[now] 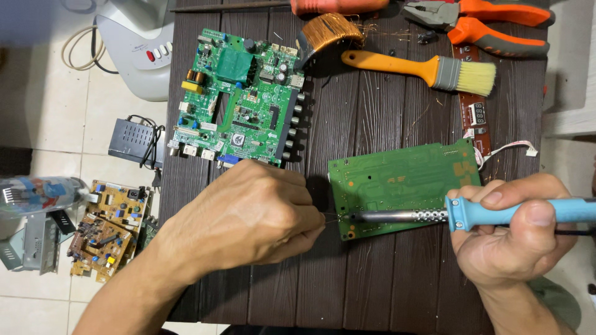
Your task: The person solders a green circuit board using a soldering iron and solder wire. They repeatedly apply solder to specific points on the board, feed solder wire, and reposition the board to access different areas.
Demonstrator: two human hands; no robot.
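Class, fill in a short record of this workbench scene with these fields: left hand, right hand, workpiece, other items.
left hand: left hand pinches a thin wire at the board's edge
right hand: right hand grips a blue-handled soldering iron
workpiece: plain green board on a dark slatted table
other items: populated circuit board, paintbrush, pliers

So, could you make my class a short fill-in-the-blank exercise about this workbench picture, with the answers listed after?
1. The right hand grips a soldering iron with a ____ handle.
2. The iron's tip meets the lower left edge of the plain green circuit board, which lies on a dark ____ table.
3. The left hand pinches a thin ____ toward the tip.
4. The paintbrush has an ____ handle.

Answers: blue; wooden; wire; orange
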